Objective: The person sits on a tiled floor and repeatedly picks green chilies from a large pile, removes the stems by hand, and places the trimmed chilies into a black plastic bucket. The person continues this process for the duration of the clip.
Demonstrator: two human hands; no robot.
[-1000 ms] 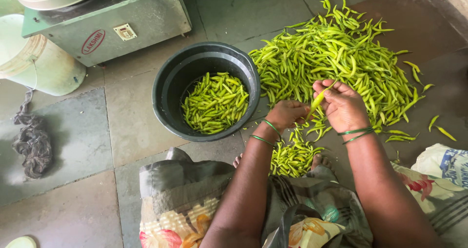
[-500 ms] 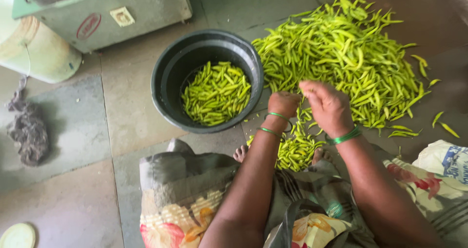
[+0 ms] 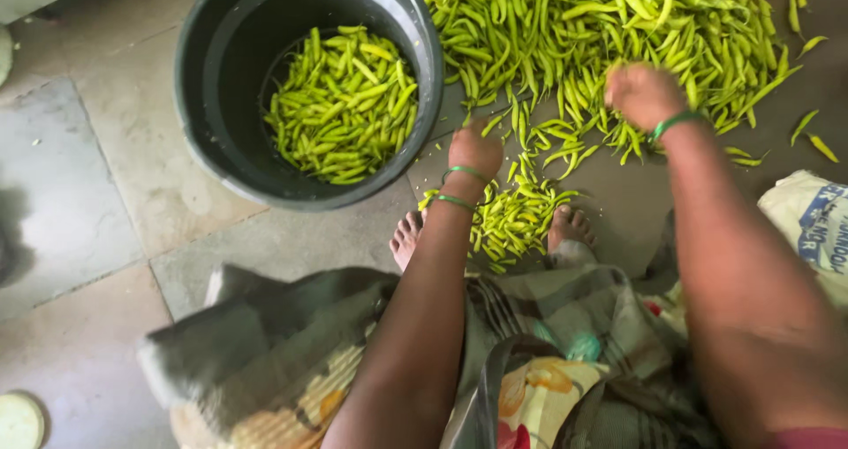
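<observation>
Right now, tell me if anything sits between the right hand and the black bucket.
Yes: the left hand and scattered chillies on the floor lie between the right hand and the bucket; nothing covers its open top.

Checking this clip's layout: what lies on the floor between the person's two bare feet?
In the head view, a small heap of green chillies lies between the left foot and the right foot, below the left hand.
</observation>
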